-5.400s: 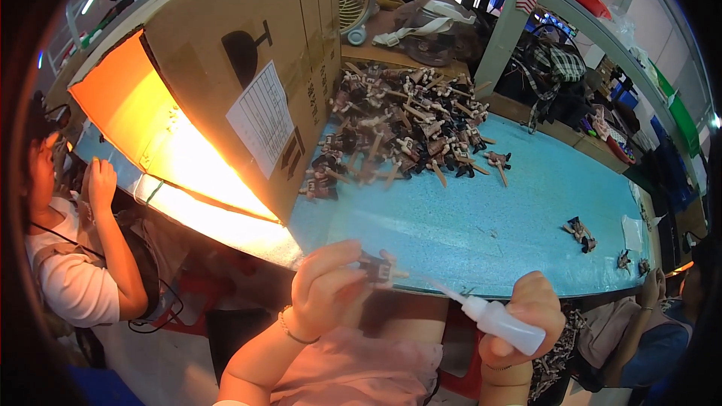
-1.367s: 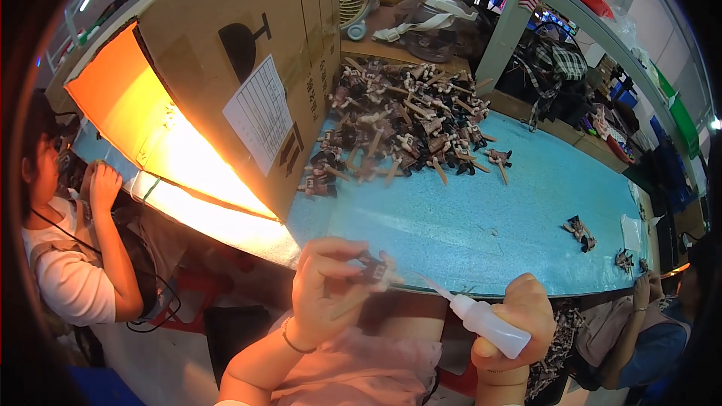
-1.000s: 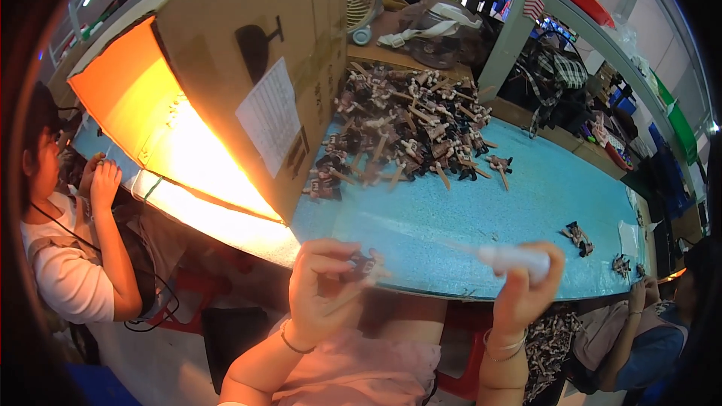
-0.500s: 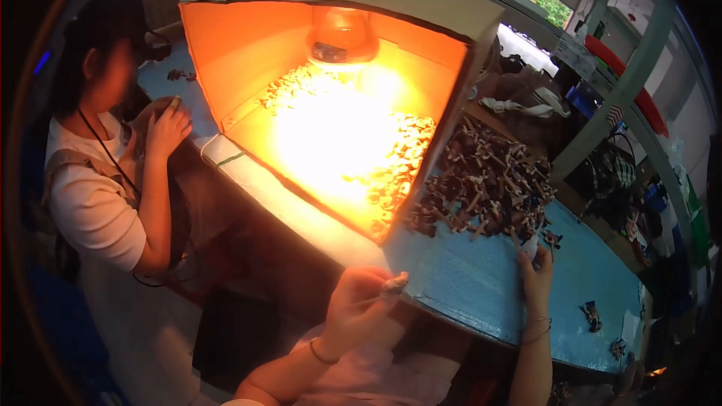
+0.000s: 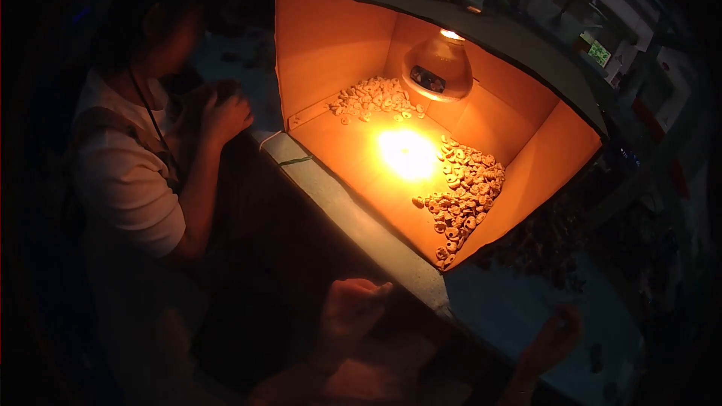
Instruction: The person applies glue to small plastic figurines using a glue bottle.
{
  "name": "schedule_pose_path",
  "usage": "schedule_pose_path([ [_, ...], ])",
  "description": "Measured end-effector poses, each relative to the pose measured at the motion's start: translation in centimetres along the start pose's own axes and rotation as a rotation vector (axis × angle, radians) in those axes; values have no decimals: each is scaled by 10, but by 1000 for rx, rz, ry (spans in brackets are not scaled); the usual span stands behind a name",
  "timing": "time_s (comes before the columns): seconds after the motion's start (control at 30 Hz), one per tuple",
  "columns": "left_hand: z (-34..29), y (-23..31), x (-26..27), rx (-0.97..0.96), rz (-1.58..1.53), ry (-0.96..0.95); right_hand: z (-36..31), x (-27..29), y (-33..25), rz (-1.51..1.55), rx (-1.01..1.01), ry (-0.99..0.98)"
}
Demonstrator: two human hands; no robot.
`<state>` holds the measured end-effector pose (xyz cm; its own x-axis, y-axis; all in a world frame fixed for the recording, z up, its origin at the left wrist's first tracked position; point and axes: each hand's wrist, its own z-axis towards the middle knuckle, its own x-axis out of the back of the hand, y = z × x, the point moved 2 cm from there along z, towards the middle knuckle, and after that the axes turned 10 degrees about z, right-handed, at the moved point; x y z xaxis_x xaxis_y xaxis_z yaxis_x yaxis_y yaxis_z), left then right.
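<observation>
Low in the middle, my left hand (image 5: 352, 310) is closed in a pinch, thumb and fingers together at the near edge of the table. A small piece may sit at its fingertips, but it is too dim to make out. My right hand (image 5: 558, 337) is over the blue table on the right, fingers curled in; whatever is in them is lost in the dark. Ahead stands an open-fronted cardboard box (image 5: 338, 30), lit orange by a hanging lamp (image 5: 440, 68). Inside lie a right pile of small round pieces (image 5: 474, 180), some with dark holes, and a paler back-left pile (image 5: 372, 98).
A co-worker (image 5: 135, 180) stands at the left with hands (image 5: 226, 116) raised together near the box's left edge. A dark heap of small parts (image 5: 553, 244) lies on the blue table (image 5: 511, 293) beyond my right hand. A metal frame rises behind it.
The view has turned right and the picture has darkened, so the box's inside shows clearly. The white thing in my right hand and the piece in my left can no longer be made out.
</observation>
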<state>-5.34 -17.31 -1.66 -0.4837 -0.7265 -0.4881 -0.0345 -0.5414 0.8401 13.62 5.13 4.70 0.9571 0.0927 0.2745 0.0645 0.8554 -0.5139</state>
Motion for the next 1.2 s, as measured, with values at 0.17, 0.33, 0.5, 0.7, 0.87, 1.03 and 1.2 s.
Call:
schedule_pose_path([
  [0.17, -12, 13, 3, -49, 14, -50, -1, -184, -79, -14, 481, -772],
  [0.33, -15, 11, 8, -44, 44, 1, 18, -279, -35, -368, 453, -596],
  [0.5, -10, 2, 17, -29, 58, -8, 27, -291, -22, -420, 425, -600],
  [0.7, -12, 11, 8, -51, -27, -6, 9, -210, -83, 480, 38, -729],
  [0.87, -15, 4, 0, -19, 77, -98, -22, -133, -70, 530, -163, -808],
  [1.03, -21, -5, -33, 75, 130, -197, 3, -76, -60, 430, -116, -679],
  [1.2, -17, -6, -64, 221, -103, -457, -3, -46, -28, 684, -405, -516],
])
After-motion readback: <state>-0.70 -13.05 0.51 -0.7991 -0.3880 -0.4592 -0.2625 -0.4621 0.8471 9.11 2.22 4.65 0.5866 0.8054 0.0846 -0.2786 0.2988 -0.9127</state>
